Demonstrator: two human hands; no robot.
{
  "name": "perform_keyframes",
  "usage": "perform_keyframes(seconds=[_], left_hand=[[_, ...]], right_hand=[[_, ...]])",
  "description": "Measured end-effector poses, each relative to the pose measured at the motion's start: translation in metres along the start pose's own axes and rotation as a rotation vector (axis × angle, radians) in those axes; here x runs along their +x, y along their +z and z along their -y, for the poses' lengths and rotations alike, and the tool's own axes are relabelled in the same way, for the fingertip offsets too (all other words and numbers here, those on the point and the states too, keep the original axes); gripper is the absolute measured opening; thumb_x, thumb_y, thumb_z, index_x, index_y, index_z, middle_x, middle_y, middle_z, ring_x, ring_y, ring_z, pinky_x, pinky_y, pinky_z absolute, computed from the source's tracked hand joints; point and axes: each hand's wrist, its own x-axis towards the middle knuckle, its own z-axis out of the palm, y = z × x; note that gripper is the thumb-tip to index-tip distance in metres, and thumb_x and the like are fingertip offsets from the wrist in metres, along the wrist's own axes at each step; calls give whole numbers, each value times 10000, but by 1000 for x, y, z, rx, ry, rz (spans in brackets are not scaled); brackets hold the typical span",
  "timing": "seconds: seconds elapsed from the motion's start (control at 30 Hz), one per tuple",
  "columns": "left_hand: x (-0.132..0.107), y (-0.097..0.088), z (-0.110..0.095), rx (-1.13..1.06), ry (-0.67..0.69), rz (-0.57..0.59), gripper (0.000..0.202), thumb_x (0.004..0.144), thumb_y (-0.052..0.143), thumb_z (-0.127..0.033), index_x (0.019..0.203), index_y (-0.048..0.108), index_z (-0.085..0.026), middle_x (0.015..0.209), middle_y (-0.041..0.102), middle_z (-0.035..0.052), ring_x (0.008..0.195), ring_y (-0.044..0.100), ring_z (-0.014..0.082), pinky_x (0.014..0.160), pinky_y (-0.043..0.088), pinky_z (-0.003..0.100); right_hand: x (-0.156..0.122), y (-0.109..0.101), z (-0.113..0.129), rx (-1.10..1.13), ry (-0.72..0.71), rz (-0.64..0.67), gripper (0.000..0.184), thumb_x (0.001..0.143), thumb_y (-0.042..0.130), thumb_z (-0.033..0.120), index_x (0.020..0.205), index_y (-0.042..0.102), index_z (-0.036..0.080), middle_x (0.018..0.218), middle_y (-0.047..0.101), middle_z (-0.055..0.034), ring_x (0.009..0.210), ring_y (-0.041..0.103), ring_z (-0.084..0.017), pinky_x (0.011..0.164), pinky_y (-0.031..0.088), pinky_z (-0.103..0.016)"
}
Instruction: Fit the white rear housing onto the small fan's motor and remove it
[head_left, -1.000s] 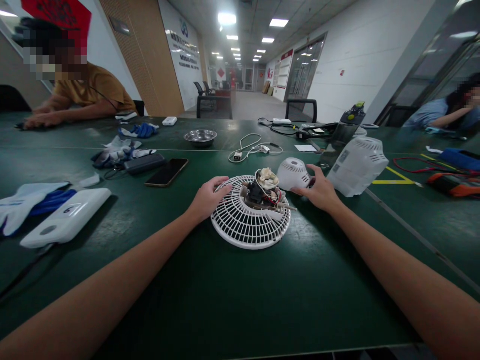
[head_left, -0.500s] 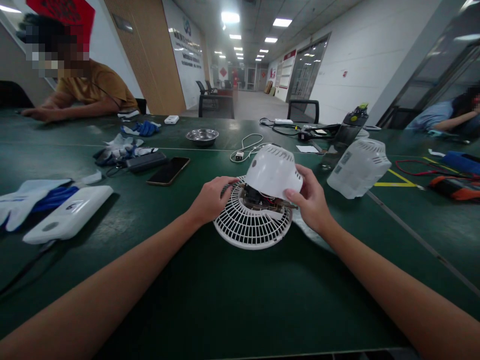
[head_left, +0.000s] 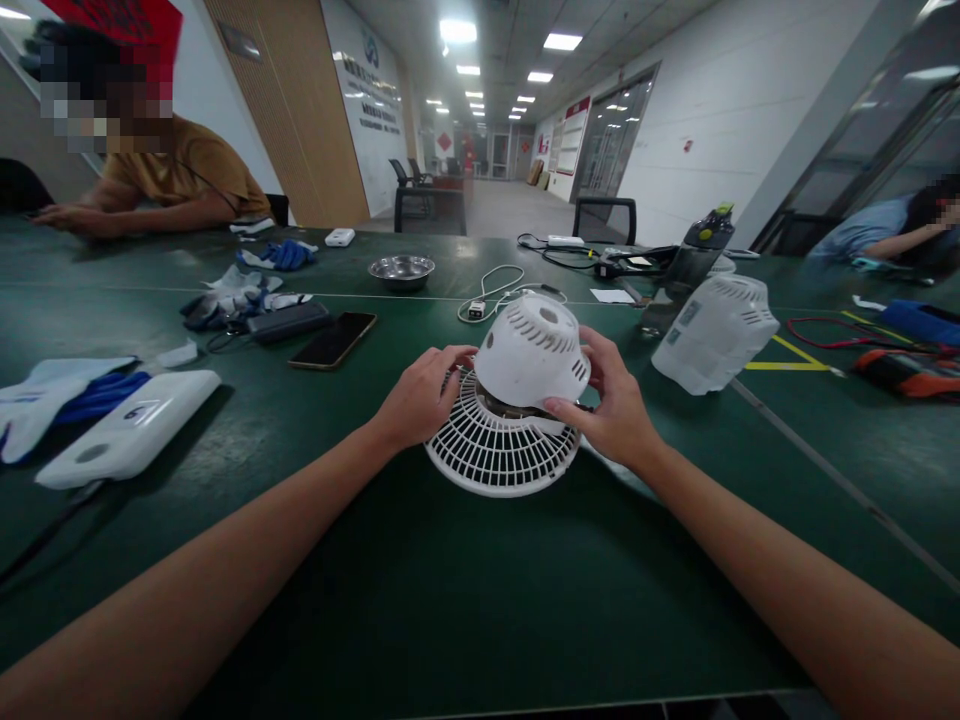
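A white fan grille point(head_left: 502, 470) lies on the green table in front of me. Over its centre sits a dome-shaped, slotted white motor cover point(head_left: 529, 350), slightly tilted; a dark strip of the parts inside shows beneath its front edge. My right hand point(head_left: 611, 405) grips the cover's right side, thumb in front and fingers behind. At the grille's left rim, my left hand point(head_left: 424, 395) has its fingers and thumb closed around the edge, its fingertips close to the cover. Part of the grille's far side is hidden by the cover.
To the right stand a translucent white plastic container point(head_left: 716, 335) and a dark bottle point(head_left: 690, 265). A phone point(head_left: 334, 340), a white device point(head_left: 127, 430) and gloves point(head_left: 277, 255) lie left. Behind are a metal bowl point(head_left: 401, 272) and a cable point(head_left: 491, 290). Another person point(head_left: 180, 170) sits far left.
My right hand has lowered the motor cover toward the grille and turned it, so its slotted top faces me more. Less of the inner parts shows. My left hand stays at the grille's rim.
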Motion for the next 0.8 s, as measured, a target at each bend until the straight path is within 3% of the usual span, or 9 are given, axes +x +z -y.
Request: perform_keyframes(seconds=[0.23,0.43,0.6,0.8], left_hand=[[0,-2,-1,-4,-12,34,350,983,472,-224,1315,570,-171,1137,694,106,1019,625,263,913,518,457],[0,-10,-6,-76,89,118,450,1021,430,-484,1349,525,-190,1167,642,103,1030,567,278,924,473,472],[1,-13,-3,-112,116,196,560,948,461,-679,1243,574,-216,1093,585,94,979,544,277,869,460,467],[3,-14,-3,-92,105,226,648,838,590,-751,1186,634,-205,1068,541,93,961,516,281,824,450,460]], right_hand=[[-1,0,-2,-69,-52,74,814,796,815,439,1502,421,344,1457,555,-97,1205,622,-336,963,580,-573],[1,-5,-6,-43,-76,86,809,795,795,438,1503,422,319,1481,545,-116,1230,609,-344,949,584,-557],[1,-7,-4,-47,-132,121,815,784,800,467,1500,435,334,1445,575,-101,1236,610,-343,1017,542,-582],[1,-5,2,-60,-134,197,878,801,793,484,1546,364,305,1517,533,-115,1319,568,-362,1105,469,-605]])
